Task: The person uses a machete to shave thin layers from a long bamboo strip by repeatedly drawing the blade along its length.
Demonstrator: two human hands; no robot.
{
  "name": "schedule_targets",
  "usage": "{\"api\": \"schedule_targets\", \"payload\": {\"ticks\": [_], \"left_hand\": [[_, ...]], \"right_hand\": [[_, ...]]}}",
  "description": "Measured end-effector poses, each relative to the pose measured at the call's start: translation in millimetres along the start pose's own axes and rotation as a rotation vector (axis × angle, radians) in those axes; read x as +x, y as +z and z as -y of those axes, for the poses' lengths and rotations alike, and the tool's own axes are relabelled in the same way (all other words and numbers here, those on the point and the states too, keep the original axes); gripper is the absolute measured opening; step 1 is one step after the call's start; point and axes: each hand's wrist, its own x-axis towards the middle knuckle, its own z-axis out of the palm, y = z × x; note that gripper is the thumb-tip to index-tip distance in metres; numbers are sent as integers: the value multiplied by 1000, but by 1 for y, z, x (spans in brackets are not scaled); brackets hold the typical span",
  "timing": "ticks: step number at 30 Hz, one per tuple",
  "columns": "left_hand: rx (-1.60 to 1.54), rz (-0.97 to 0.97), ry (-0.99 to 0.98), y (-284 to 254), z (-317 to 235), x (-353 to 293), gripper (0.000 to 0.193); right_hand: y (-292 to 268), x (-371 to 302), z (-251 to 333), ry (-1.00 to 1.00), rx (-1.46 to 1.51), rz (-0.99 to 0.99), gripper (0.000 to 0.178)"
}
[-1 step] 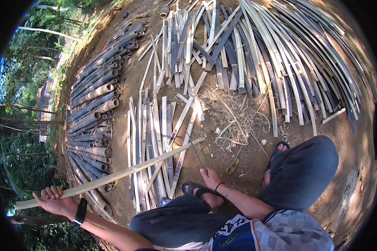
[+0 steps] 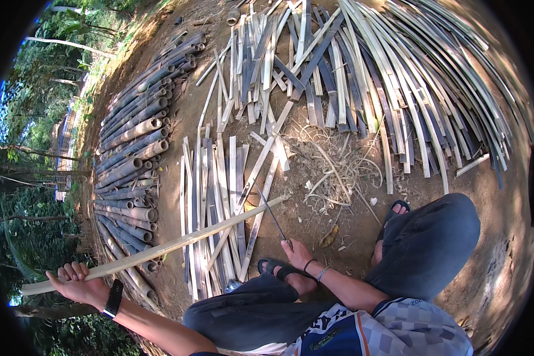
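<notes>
My left hand, out at the far left, is closed around one end of a long pale bamboo strip. The strip slants up to the right across the picture, its far end near the middle. In my right hand, in front of my left foot, is the handle of a thin dark-bladed knife. Its blade points up and left and crosses the strip near the strip's far end. Whether blade and strip touch, I cannot tell.
Split bamboo strips lie under the held strip, with a larger pile of strips beyond. Curled shavings cover the ground ahead. Whole bamboo poles are stacked at left. My bent knee rises at right.
The knife's blade has swung a little to the left across the strip. My left hand and the bamboo strip have barely moved.
</notes>
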Motion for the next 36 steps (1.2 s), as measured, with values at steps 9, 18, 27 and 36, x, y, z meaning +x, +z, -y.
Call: {"api": "schedule_targets", "payload": {"ticks": [9, 18, 27, 36], "left_hand": [[-26, 24, 16, -4, -5, 0, 49], [-74, 79, 6, -2, -5, -8, 50], [-154, 201, -25, -3, -15, -20, 49], [-299, 424, 9, 0, -32, -49, 45]], "right_hand": [[-11, -5, -2, 155, 91, 7, 57], [-26, -6, 6, 182, 56, -5, 52], [-27, -111, 175, -530, -27, 394, 39], [-52, -96, 152, -224, 86, 386, 45]]}}
